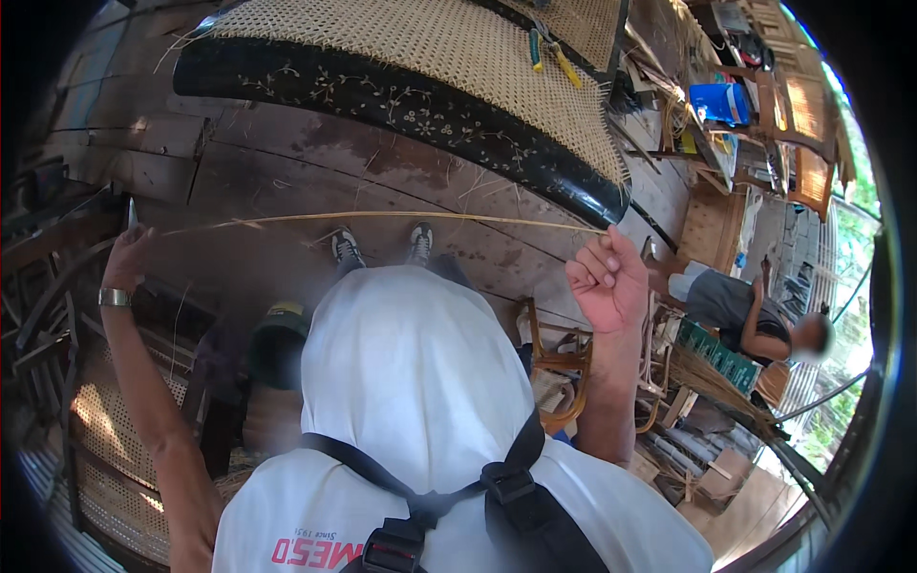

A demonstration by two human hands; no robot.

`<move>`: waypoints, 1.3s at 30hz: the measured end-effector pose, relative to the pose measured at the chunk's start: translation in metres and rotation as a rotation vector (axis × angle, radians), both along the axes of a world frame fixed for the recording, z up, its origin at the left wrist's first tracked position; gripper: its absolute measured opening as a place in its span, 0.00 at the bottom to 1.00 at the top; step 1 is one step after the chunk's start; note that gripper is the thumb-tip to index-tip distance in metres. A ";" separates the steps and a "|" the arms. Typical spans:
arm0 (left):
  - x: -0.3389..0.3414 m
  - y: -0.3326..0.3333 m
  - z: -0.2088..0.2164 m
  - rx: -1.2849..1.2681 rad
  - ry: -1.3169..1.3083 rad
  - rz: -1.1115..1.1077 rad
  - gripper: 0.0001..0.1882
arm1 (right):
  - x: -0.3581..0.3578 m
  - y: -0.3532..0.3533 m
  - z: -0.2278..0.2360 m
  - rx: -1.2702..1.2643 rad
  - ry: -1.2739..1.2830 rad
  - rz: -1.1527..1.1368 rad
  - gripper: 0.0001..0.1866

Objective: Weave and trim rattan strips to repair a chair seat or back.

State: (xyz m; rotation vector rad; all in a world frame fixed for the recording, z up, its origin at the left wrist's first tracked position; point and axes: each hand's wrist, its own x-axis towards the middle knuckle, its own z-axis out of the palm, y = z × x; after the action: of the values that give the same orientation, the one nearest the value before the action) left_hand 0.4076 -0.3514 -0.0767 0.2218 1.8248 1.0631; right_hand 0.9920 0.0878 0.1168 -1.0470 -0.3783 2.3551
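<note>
A long, thin rattan strip (382,215) stretches in a shallow arc between my two hands. At the far right end of it, my right hand (609,277) is closed in a pinch on the strip. My left hand (127,256), with a watch (115,297) at the wrist, is closed on a small knife (132,214) whose pointed blade sticks up. The strip runs toward this hand, but blur hides how its left end is held. Beyond the strip lies a black curved wooden piece with painted flowers (420,119), bearing a woven cane panel (382,43).
Yellow-handled pliers (565,67) rest on the cane panel. A dark bucket (277,344) stands to the left. Wooden chair frames (559,372) are at the right, near a co-worker (745,310). A blue container (718,103) sits far right. Cane scraps litter the plank floor (287,143).
</note>
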 end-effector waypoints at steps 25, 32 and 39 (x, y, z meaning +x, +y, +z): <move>0.336 0.260 0.077 0.422 -0.262 -0.279 0.09 | -0.110 -0.013 -0.021 1.520 -0.540 0.959 0.10; 0.341 0.262 0.095 0.486 -0.447 0.185 0.12 | -0.099 -0.060 -0.073 0.673 -0.346 0.717 0.14; 0.309 0.249 0.094 0.429 -0.324 0.366 0.12 | -0.093 -0.058 -0.056 0.529 -0.365 0.804 0.05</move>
State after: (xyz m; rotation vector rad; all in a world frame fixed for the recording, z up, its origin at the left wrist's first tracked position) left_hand 0.7169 -0.1023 0.0169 -0.0378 1.3590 1.6435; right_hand 0.8991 0.0294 0.0605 -1.1810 -1.7234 2.4284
